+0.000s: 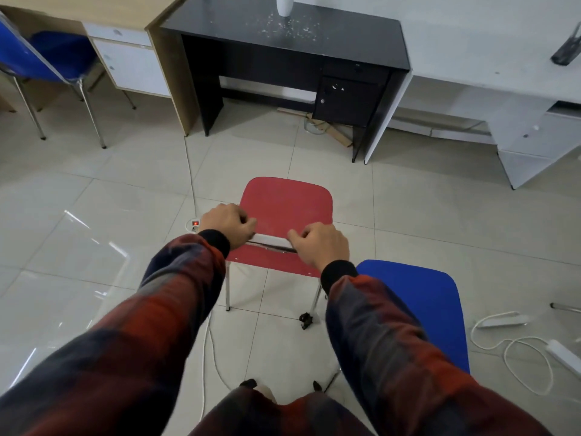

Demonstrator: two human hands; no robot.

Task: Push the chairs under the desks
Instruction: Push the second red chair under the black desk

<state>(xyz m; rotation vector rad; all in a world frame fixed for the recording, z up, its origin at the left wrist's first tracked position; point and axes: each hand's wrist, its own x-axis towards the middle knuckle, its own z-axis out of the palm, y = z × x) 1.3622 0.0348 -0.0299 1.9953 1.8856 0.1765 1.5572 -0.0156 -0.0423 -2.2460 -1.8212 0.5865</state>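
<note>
My left hand (pixel 231 223) and right hand (pixel 319 243) both grip the top of the red chair's (pixel 287 209) backrest. The black desk (pixel 283 42) stands well apart at twelve o'clock. I judge an even, straight push best, clearing the floor cable (pixel 190 171) at eleven o'clock.

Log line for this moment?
both hands: left hand, right hand grip red chair backrest | black desk ahead | not under

Red chair (pixel 287 204) with metal legs upright on the tiled floor, well short of the black bench (pixel 283 39), blue chair (pixel 421 306) just beside it, another blue chair (pixel 41 58) tucked under the wooden bench (pixel 94 9)
</note>
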